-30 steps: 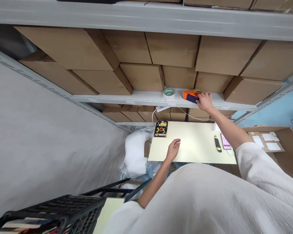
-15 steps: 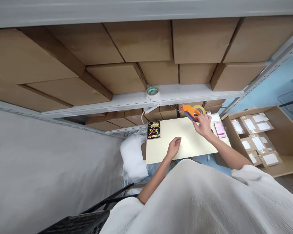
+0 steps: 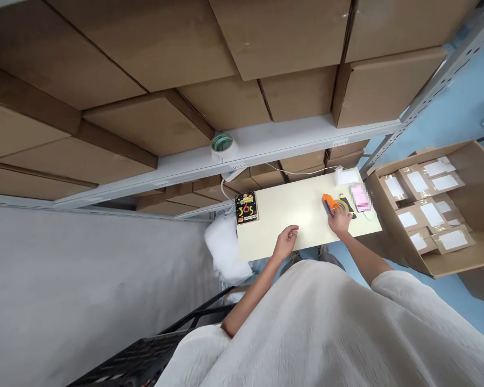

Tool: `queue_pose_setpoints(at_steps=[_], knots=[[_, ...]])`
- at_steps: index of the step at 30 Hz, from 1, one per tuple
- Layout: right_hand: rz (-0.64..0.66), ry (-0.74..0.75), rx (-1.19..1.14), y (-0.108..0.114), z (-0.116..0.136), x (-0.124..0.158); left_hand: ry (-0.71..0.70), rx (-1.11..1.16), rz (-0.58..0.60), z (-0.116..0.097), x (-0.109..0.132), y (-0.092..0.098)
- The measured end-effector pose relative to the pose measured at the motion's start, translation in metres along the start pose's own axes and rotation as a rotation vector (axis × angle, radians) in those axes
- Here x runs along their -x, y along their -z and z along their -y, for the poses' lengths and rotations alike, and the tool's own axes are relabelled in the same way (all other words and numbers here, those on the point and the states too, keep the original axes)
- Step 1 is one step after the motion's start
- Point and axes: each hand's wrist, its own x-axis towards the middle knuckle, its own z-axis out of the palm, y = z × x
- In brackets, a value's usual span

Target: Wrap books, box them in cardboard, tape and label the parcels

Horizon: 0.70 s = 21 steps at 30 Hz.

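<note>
Dispenser (image 3: 329, 202): was over the table's (image 3: 290, 209) right half.
Right hand (image 3: 340, 221): closed around the dispenser.
Left hand (image 3: 285, 242): hung half-open, seemingly empty, at the table's near edge.
Book (image 3: 246, 207): lay unboxed, table's left end.
Parcels (image 3: 432, 214): looked finished, labelled, in the carton (image 3: 482, 188) right of the table.
</note>
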Motion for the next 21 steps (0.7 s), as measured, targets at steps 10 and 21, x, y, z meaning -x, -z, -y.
queue_pose_setpoints(at_steps=[10, 21], knots=[[0.098, 0.022, 0.115, -0.01, 0.005, -0.007, -0.004, -0.017, -0.017, -0.008, 0.002, -0.021], [0.165, 0.089, 0.098, 0.006, 0.003, -0.016, -0.027, 0.033, -0.149, -0.005, 0.001, -0.035]])
